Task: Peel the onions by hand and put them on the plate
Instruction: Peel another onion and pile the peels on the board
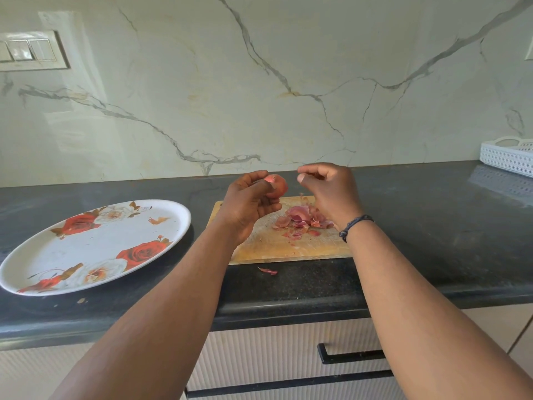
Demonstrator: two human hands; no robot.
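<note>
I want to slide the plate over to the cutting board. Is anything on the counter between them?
No. The head view shows only bare dark counter between the plate and the cutting board.
</note>
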